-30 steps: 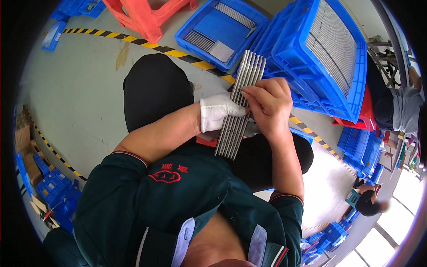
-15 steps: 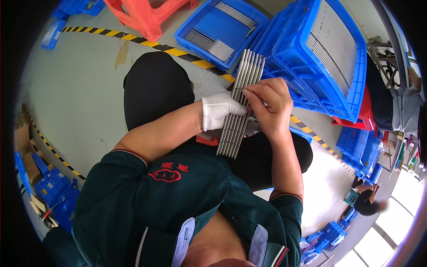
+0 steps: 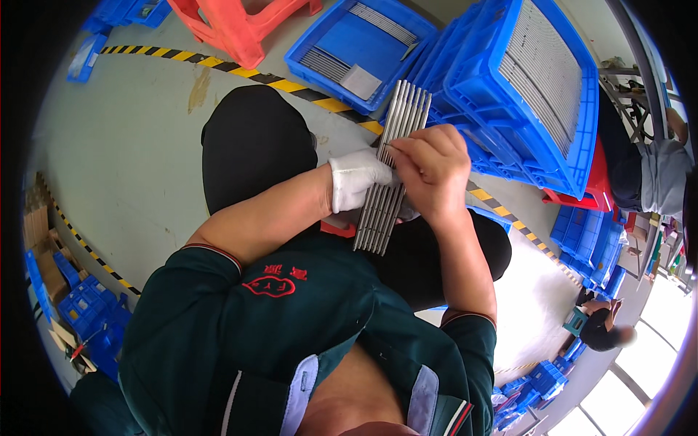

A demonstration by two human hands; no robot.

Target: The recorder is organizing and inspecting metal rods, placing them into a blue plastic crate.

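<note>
My left hand [image 3: 355,178], in a white glove, is closed around a flat bundle of thin silvery metal rods [image 3: 374,221]. The rods lie side by side and slant from upper right to lower left above my lap, with dark bands across their lower half. Over the bundle, my bare right hand [image 3: 438,173] pinches thumb and forefinger together at the rods' upper half. Whatever sits between those fingertips is too small to make out. Part of the left hand is hidden beneath the rods and behind the right hand.
A stack of blue crates [image 3: 472,109] stands at the right, its top one filled with rods. Beyond my hands, a shallow blue crate [image 3: 309,45] holds rods and a pale card. A red stool [image 3: 249,40] stands far left of it. Two other people appear at the right.
My right hand has shifted slightly left and up across the rods, still pinching. The left hand and the bundle have barely moved.
</note>
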